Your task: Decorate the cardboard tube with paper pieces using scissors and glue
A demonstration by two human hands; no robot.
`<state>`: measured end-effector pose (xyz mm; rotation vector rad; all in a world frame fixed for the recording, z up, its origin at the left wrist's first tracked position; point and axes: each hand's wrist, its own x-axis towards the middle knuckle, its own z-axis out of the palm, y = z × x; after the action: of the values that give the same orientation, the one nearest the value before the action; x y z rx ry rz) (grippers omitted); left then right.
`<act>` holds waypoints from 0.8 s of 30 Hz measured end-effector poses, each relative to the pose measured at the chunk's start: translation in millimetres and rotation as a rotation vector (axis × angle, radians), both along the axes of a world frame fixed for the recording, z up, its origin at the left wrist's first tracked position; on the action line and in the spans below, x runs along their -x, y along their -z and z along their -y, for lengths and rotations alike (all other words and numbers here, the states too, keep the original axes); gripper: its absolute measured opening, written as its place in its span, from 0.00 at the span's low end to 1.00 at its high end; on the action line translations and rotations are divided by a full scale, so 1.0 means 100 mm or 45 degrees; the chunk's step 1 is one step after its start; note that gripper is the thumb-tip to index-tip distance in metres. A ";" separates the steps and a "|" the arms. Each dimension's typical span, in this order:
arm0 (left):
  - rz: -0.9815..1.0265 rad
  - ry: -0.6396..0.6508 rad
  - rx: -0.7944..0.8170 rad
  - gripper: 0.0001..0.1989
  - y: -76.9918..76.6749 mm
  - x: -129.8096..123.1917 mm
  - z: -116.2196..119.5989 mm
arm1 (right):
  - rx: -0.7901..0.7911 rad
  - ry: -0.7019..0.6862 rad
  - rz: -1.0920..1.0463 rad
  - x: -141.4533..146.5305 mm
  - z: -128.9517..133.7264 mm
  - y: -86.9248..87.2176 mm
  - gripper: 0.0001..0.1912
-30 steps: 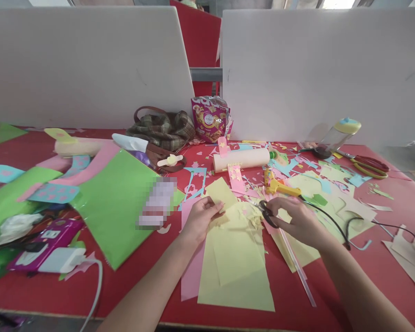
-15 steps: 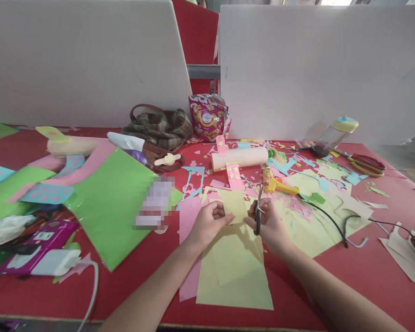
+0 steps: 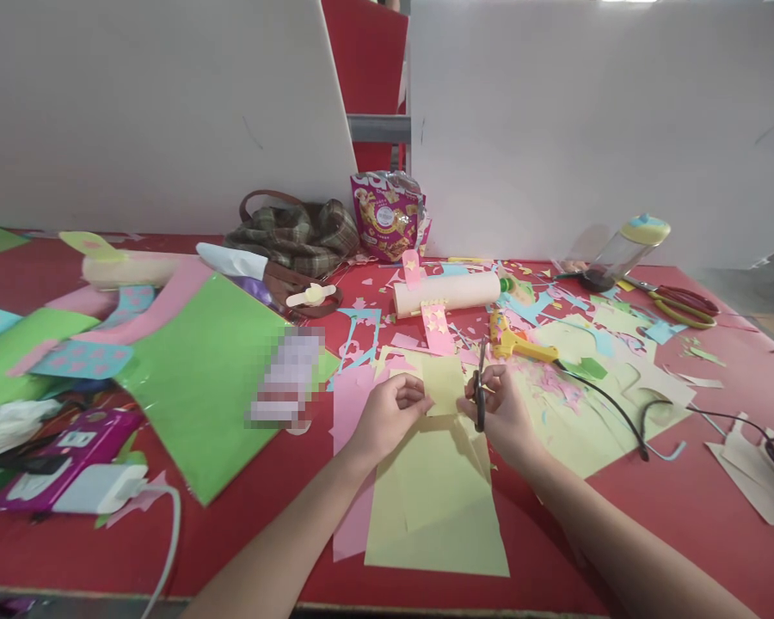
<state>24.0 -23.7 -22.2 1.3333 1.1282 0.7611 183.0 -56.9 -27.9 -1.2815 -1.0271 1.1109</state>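
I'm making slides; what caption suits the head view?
Scissors in the right hand, small yellow paper in the left hand, larger yellow sheets on red table.

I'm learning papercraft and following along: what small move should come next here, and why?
Probably turn the scissors toward the small yellow piece: the left hand holds its left side, while the right hand has the scissors beside its right edge, blades pointing away from the person rather than across it.

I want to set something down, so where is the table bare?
Bare red tabletop shows between the right forearm and the pale cutouts, and between the green sheet and left forearm. Beyond the scissors, scraps crowd the glue gun.
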 end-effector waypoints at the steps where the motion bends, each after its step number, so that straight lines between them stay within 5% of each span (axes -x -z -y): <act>1: 0.000 -0.004 -0.003 0.09 0.00 0.00 -0.01 | -0.005 0.013 -0.002 0.00 0.00 0.00 0.18; 13: -0.197 -0.049 -0.144 0.06 0.01 0.05 -0.05 | -0.034 0.125 0.004 -0.05 0.00 -0.02 0.18; 21: -0.385 -0.149 -0.538 0.09 0.03 0.06 -0.06 | -0.029 0.112 0.081 -0.04 0.00 -0.01 0.18; 24: -0.261 0.018 -0.460 0.09 0.00 0.03 -0.02 | -0.034 0.074 0.125 -0.01 0.02 0.01 0.17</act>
<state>21.5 -21.5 -22.0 1.7522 1.1760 0.8609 183.7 -58.7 -28.6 -1.3469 -1.0670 0.9950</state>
